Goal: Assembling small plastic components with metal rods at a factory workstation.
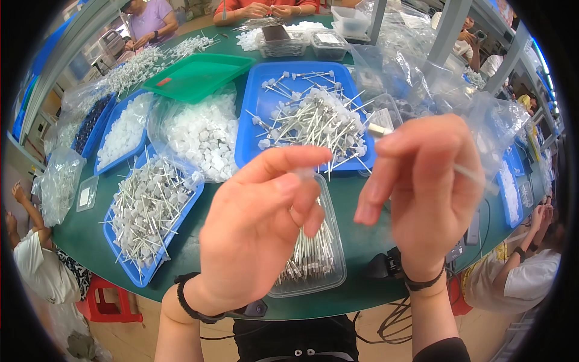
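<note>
1. R hand [431, 193] is up over the table [193, 241], fingers bent, thumb & index tips closed on a thin rod [380, 130] w/ a squarish white end that sticks out twd the middle blue tray. A pale, blurred length shows past the hand's right side (can't tell if it's the same pc).
2. L hand [256, 235] is raised opp. it, index pointing right, thumb just below, other fingers curled. There's a pale blur at the thumb tip; can't tell whether anything's pinched there. The two hands are near but apart.
3. Below & btwn them sits a clear tub [338, 265] full of thin rods, partly hidden by L hand.
4. Beyond the hands, the middle blue tray [256, 99] holds a heap of rods w/ whitish caps, pointing every which way.
5. To the left: a tilted-looking blue tray [134, 274] w/ more capped rods, & a clear bag of loose white caps [202, 136] behind it. A green tray [199, 75] lies past the bag.
6. Across the table, a co-worker in an orange-red top [265, 9] has both hands together.
</note>
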{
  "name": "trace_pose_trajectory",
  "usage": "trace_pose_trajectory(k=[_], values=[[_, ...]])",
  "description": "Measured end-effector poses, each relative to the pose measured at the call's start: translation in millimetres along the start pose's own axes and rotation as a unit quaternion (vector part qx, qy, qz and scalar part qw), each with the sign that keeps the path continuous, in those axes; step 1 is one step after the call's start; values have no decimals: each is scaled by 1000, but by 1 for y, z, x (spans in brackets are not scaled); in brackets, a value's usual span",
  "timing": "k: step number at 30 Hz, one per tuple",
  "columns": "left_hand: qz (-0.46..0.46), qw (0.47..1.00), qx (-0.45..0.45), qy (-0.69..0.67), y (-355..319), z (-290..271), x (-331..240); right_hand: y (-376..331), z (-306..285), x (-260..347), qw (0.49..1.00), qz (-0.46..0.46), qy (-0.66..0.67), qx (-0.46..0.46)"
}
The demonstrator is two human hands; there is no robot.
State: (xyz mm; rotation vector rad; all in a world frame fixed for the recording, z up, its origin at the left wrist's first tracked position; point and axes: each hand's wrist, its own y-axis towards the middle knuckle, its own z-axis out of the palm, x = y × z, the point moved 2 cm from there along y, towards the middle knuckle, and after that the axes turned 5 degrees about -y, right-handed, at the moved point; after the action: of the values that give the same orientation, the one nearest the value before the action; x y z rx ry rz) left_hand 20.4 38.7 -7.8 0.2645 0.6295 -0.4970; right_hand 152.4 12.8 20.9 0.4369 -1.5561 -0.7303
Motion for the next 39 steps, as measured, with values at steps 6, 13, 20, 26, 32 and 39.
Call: trace_pose_trajectory(k=[6, 13, 20, 26, 32, 39], values=[[124, 975, 37, 180, 6, -1, -4, -3, -5, 5, 999, 13, -29, -41], [126, 972, 106, 170, -1, 8, -2, -2, -18, 5, 991, -98, -84, 39], [95, 975, 136, 146, -3, 9, -2, 0, -4, 3, 985, -163, -41, 42], [64, 984, 86, 140, -5, 13, -2, 2, -11, 16, 975, -132, -151, 95], [90, 977, 102, 162, -4, 12, -2, 3, -17, 14, 972, -148, -144, 114], [90, 974, 92, 188, -3, 13, -2, 2, -9, 22, 979, -109, -153, 82]])
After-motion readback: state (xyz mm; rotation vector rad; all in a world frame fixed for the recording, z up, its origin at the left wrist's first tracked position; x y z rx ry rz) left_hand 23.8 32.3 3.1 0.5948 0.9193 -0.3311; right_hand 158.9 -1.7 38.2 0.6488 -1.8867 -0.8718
